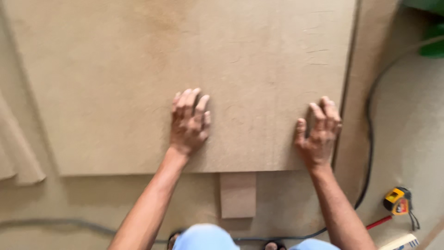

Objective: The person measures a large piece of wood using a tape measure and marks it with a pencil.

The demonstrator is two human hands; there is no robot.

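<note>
A large tan fibreboard panel (185, 60) fills most of the view, lying flat. My left hand (188, 122) rests palm down on it near its front edge, fingers slightly spread. My right hand (319, 132) presses flat on the panel's front right corner, fingers close to its right edge. Neither hand holds anything. A small narrow board piece (237, 194) sticks out from under the panel's front edge, between my arms.
A black cable (370, 139) curves along the right side. A yellow tape measure (397, 200), a red pencil (379, 222) and a ruler end (400, 242) lie at lower right. Stacked boards (18, 157) sit at left. Green leaves (432, 28) show top right.
</note>
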